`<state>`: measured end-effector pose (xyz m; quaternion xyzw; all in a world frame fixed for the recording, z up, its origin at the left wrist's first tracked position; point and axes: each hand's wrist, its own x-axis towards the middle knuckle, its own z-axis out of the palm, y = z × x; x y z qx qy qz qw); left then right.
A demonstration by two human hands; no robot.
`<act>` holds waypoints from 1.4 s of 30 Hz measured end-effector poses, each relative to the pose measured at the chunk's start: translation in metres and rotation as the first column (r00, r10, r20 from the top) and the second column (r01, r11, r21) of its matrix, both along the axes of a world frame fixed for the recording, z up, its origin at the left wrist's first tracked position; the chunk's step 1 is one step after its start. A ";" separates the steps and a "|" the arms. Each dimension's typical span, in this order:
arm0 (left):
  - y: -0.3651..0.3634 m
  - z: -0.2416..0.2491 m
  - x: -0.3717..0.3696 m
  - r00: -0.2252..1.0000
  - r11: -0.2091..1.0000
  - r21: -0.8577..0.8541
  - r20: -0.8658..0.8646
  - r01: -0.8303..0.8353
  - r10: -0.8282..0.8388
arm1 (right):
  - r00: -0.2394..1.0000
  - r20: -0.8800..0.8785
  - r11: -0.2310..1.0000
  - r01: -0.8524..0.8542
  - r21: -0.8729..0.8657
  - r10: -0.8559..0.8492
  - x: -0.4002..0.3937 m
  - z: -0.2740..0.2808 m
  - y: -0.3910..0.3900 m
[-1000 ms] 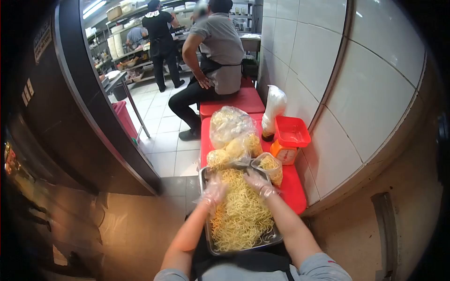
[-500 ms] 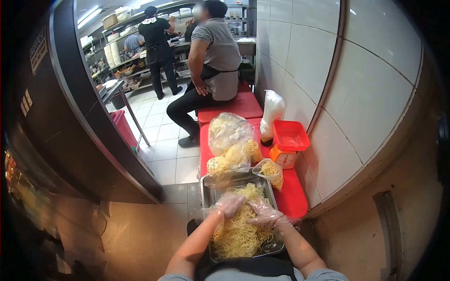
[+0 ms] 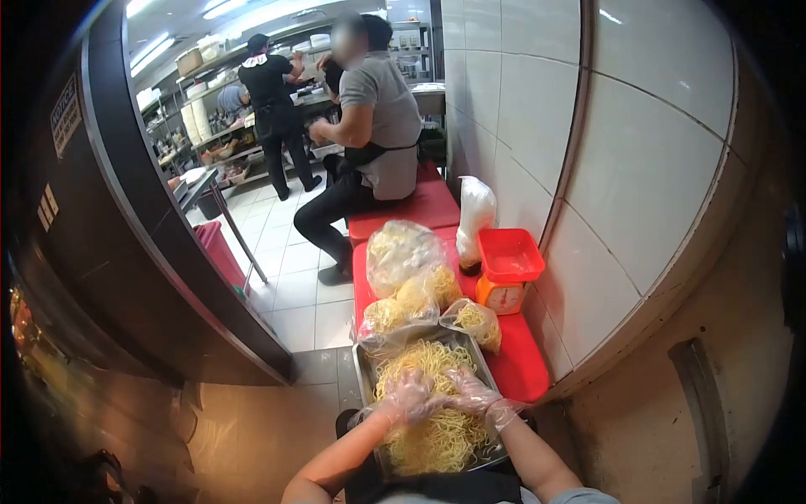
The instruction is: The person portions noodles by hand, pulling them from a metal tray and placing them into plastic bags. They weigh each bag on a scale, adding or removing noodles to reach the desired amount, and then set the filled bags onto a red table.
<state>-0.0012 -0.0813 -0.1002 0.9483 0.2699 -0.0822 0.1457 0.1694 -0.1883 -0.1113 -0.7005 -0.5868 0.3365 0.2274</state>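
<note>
A deep metal tray (image 3: 363,375) holds a heap of yellow noodles (image 3: 445,441). My left hand (image 3: 409,396), in a clear plastic glove, is in the heap left of the middle, its fingers curled into the strands and slightly blurred. Also gloved, my right hand (image 3: 472,391) grips noodles to the right, fingertips partly hidden among them. The hands are close together, with strands between and beyond them. Past the tray's far edge lie a large clear bag of noodles (image 3: 403,252) and a smaller open bag of noodles (image 3: 472,323).
An orange scale (image 3: 501,296) with a red pan (image 3: 510,254) stands on the red bench (image 3: 520,361), beside a white plastic bag (image 3: 476,210). A tiled wall (image 3: 537,143) is to the right. A seated person (image 3: 382,109) and a standing co-worker (image 3: 273,101) are further back.
Both hands have worked through the heap, and noodles now spread further toward the tray's far end. The seated person has raised a forearm from the thigh. The view has shifted slightly.
</note>
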 end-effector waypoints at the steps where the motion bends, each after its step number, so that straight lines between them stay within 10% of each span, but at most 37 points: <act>1: 0.004 0.023 0.005 0.999 1.000 0.007 -0.043 0.017 -0.016 | 0.999 -0.012 0.999 0.033 -0.015 -0.034 -0.009 0.015 -0.003; 5: 0.012 0.060 0.051 0.855 0.990 0.128 0.519 -0.056 -0.019 | 0.965 0.207 0.987 -0.156 -0.038 0.161 0.003 -0.031 0.008; 8: 0.018 0.046 0.105 0.800 0.929 0.302 0.600 -0.215 -0.009 | 0.977 0.181 0.993 -0.119 0.029 0.112 0.007 -0.059 0.010; 11: 0.042 0.077 0.142 0.953 0.982 -0.058 0.239 -0.179 0.188 | 0.995 0.080 0.997 -0.060 -0.043 0.064 0.008 -0.050 0.008; 14: 0.094 0.021 0.169 0.837 0.992 -0.110 0.536 -0.060 0.110 | 0.997 0.042 0.998 -0.060 -0.006 0.060 0.000 -0.018 0.000; 17: 0.085 0.084 0.166 0.740 0.875 -0.479 0.612 0.067 0.279 | 0.999 0.008 0.999 -0.033 -0.027 0.033 -0.001 -0.016 0.000; 23: 0.148 0.046 0.165 0.755 0.988 -0.063 0.639 -0.139 0.147 | 1.000 0.004 1.000 -0.001 0.007 0.001 -0.003 -0.015 0.000; 32: 0.154 0.070 0.174 0.834 0.957 -0.076 0.475 -0.280 0.282 | 0.998 0.027 0.997 -0.051 0.063 0.049 0.004 -0.044 0.008; 35: 0.161 0.036 0.157 0.847 0.968 0.157 0.524 -0.195 0.085 | 1.000 -0.005 0.999 0.006 0.034 -0.006 0.000 -0.037 0.004; 37: 0.145 0.062 0.133 0.787 0.954 -0.044 0.555 -0.296 0.270 | 0.998 0.008 0.998 0.065 0.026 -0.065 -0.004 -0.034 -0.002; 39: 0.130 0.073 0.076 0.807 0.968 0.192 0.590 -0.164 0.020 | 0.991 0.038 0.991 0.126 0.050 -0.128 -0.006 -0.035 -0.007; 42: 0.111 0.036 -0.019 0.722 0.914 0.227 0.685 -0.336 0.096 | 0.994 -0.017 0.992 0.106 -0.069 -0.107 0.002 -0.006 -0.012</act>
